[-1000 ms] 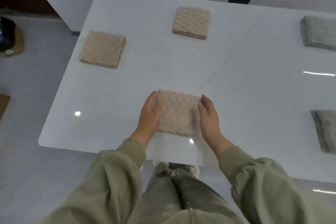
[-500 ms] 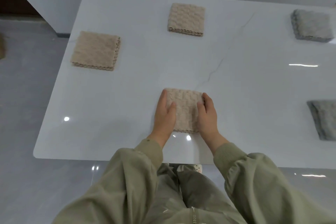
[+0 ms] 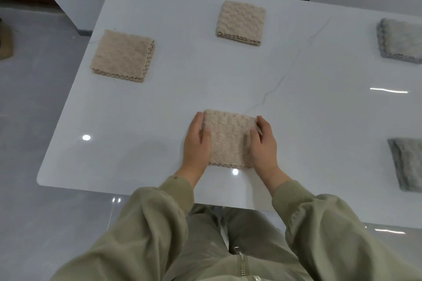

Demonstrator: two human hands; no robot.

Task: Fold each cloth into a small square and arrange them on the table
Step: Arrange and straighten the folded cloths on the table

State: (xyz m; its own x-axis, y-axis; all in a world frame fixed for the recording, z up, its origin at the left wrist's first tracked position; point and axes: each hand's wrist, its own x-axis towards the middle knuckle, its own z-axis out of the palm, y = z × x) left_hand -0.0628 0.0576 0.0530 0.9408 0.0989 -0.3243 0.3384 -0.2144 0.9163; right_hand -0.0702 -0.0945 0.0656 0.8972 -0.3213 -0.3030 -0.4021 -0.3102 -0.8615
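Held flat: beige folded terry square [image 3: 229,139] between left hand [image 3: 197,143], right hand [image 3: 263,143].
Straight fingers [image 3: 197,122] pressed together; beyond them two beige folded cloths [image 3: 123,56] [image 3: 241,23] (grey folded cloths [image 3: 402,43] [image 3: 408,164] rightward).

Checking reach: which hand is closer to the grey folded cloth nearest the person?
Right. The right hand is left of the grey folded cloth; the left hand lies farther left.
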